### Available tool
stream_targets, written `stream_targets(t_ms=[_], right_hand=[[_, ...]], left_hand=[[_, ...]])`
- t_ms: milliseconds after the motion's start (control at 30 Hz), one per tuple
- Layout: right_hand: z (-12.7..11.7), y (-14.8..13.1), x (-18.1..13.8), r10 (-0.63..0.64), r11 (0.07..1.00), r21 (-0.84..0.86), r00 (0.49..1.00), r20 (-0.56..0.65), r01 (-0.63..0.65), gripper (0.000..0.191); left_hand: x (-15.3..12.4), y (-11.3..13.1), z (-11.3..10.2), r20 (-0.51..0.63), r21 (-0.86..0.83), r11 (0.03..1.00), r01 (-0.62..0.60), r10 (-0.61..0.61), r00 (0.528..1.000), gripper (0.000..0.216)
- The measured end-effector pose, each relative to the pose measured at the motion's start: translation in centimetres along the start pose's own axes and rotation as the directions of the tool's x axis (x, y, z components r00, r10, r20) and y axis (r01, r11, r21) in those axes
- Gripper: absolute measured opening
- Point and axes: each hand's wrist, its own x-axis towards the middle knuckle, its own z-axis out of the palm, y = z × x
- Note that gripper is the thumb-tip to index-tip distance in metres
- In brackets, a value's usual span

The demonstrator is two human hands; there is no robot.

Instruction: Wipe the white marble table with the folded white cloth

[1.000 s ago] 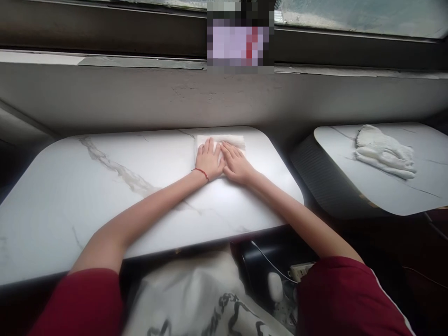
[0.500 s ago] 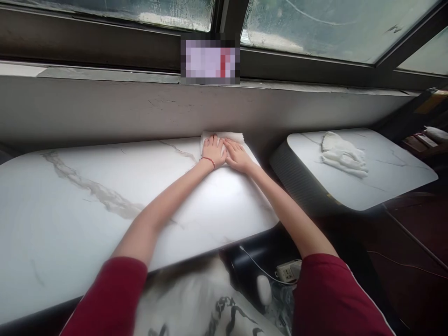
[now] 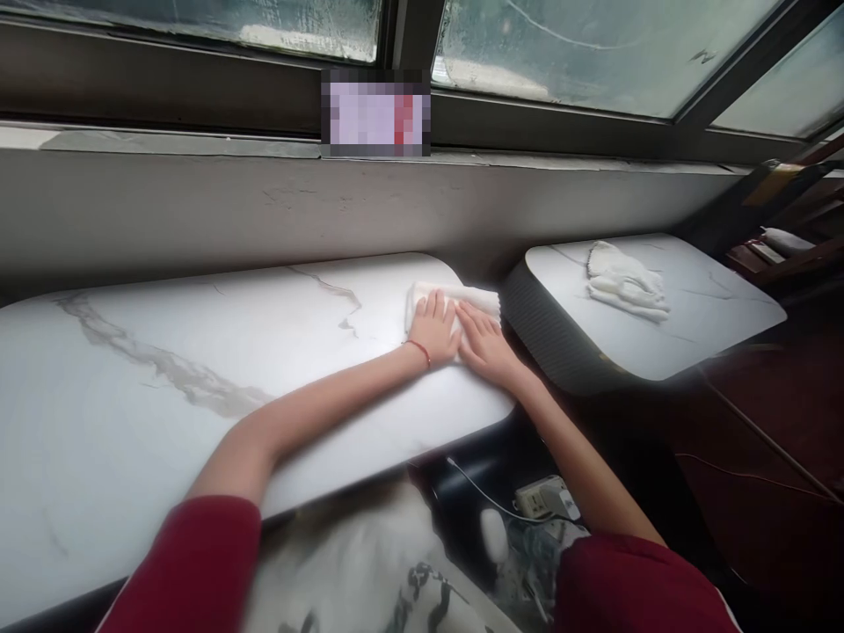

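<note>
White cloth (image 3: 484,299) flat at far right corner of surface (image 3: 198,334). Your left hand (image 3: 436,327) and right hand (image 3: 484,345) lie open, palms pressing it. Wiping looks part done: long left side away from cloth.

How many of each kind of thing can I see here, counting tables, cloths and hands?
Marble-look tables: 2, the left table and the right table.
White cloths: 2, the folded cloth under both hands and the crumpled cloth on the right table.
Hands: 2, left hand and right hand, flat on the folded cloth.
Total: 6.
</note>
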Motion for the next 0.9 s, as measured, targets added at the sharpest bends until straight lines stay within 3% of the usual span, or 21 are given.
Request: stream_targets(t_ms=[200,367,600,900], right_hand=[[-1.7,-4.7,-7.3,0.043,0.997,-0.06,0.998,-0.045,-0.046,0.073],[-1.9,-8.1,-8.5,0.041,0.998,-0.036,0.998,-0.046,-0.042,0.077],[0.1,-7.5,-3.8,-0.058,0.998,0.0,0.998,-0.022,0.058,0.076],[3.1,-6.5,7.0,-0.168,0.985,0.059,0.984,0.061,0.165,0.07]], left_hand=[[-5.4,3.2,0.0,0.003,-0.033,0.984,-0.176,0.176,0.984,0.069],[-8.5,2.5,-0.4,0.006,-0.024,0.972,-0.234,0.234,0.972,0.072],[-8.0,-1.4,-1.2,-0.007,0.0,0.992,-0.127,0.127,0.992,0.07],[-5.6,-8.7,-2.0,-0.072,0.05,0.994,0.098,-0.095,0.993,0.069]])
